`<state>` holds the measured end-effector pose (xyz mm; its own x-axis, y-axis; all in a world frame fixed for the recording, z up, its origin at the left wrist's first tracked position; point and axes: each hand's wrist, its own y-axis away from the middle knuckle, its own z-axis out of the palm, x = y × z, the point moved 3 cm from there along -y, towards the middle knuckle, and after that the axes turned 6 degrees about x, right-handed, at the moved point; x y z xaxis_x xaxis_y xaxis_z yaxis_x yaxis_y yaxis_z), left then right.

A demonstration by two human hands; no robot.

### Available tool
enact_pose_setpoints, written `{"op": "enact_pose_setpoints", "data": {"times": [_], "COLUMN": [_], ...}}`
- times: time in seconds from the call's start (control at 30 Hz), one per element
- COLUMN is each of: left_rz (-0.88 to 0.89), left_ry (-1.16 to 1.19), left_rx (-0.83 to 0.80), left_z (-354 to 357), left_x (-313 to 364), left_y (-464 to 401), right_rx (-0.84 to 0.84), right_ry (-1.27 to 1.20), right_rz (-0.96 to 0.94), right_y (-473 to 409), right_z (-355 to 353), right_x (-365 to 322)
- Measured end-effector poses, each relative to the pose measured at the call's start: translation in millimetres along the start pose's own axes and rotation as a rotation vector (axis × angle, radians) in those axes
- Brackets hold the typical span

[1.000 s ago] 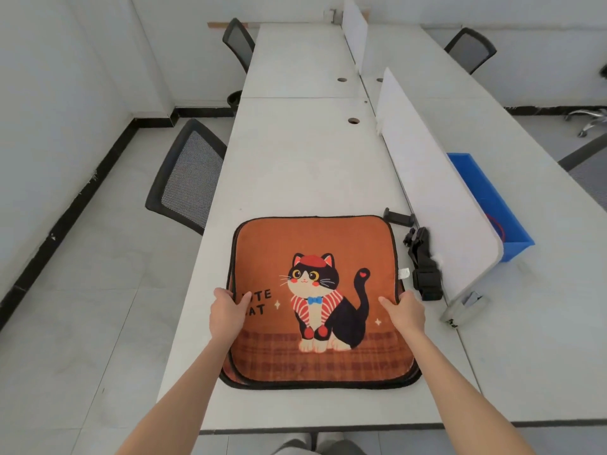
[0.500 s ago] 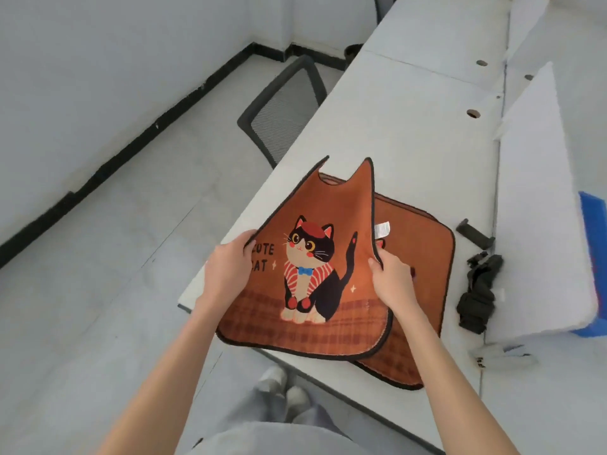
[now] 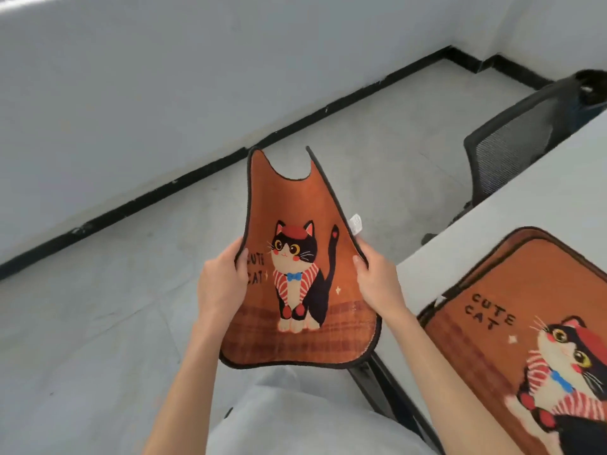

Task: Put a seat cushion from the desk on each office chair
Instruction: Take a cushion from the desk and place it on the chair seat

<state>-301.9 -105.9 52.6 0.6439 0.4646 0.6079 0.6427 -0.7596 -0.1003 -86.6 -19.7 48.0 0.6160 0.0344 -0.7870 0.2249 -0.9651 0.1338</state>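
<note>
Grey floor [image 3: 98, 323] now lies under the cushion [image 3: 295, 290], which has left the tabletop [image 3: 492, 231] and hangs in the air, bowed inward. One cushion is lifted; carrying it to the chair [image 3: 512, 142] comes next. Left hand [image 3: 220, 284] and right hand [image 3: 377, 284] grip its side edges, fingers [image 3: 358, 262] curled over. A stack [image 3: 525, 323] remains on the tabletop.

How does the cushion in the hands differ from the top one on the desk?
The held cushion hangs in the air over the floor, gripped at its sides by the left hand and right hand, and it bows inward. The desk cushion lies flat on the desk, untouched. Both show the same cat print.
</note>
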Motion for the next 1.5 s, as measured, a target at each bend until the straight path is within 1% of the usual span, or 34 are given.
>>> {"op": "enact_pose_setpoints", "data": {"times": [0.17,0.33,0.5,0.7,0.8,0.93,1.03,1.13,1.2,1.3,1.4,1.5], "left_rz": [0.053,0.100,0.174,0.238,0.252,0.266,0.266,0.315,0.362,0.455,0.588,0.721], "left_ry": [0.006,0.018,0.005,-0.022,0.018,0.082,0.152,0.171,0.182,0.186,0.159,0.121], "left_rx": [-0.124,-0.253,-0.395,-0.446,-0.436,-0.413,-0.450,-0.501,-0.556,-0.684,-0.785,-0.854], "left_z": [-17.7,-3.8,44.3,118.0,145.8,184.8,227.1,283.3,324.7,387.4,442.2,490.0], "left_x": [-27.3,-23.7,11.8,77.1,118.1,180.0,233.0,287.8,328.8,398.0,480.6,559.3], "left_y": [-93.1,-186.0,-273.3,-381.3,-430.6,-493.7,-539.9,-584.2,-612.2,-651.0,-680.9,-695.3], "right_rx": [-0.010,0.040,0.113,0.179,0.198,0.278,0.348,0.410,0.437,0.499,0.590,0.709], "right_ry": [0.006,0.033,-0.026,-0.072,-0.089,-0.034,-0.017,0.001,0.025,0.052,0.074,0.035], "right_rz": [0.067,0.148,0.253,0.331,0.318,0.272,0.265,0.290,0.332,0.448,0.549,0.654], "right_y": [-60.4,-109.8,-175.8,-302.9,-376.7,-465.0,-524.5,-578.6,-614.3,-660.6,-693.4,-715.8], "right_z": [51.0,60.3,53.6,29.5,-2.7,-57.6,-98.7,-130.6,-149.9,-183.5,-221.4,-259.0], "right_x": [-43.0,-51.5,-35.5,-21.7,-25.1,-30.3,-22.2,-0.5,21.4,53.3,74.7,95.9]}}
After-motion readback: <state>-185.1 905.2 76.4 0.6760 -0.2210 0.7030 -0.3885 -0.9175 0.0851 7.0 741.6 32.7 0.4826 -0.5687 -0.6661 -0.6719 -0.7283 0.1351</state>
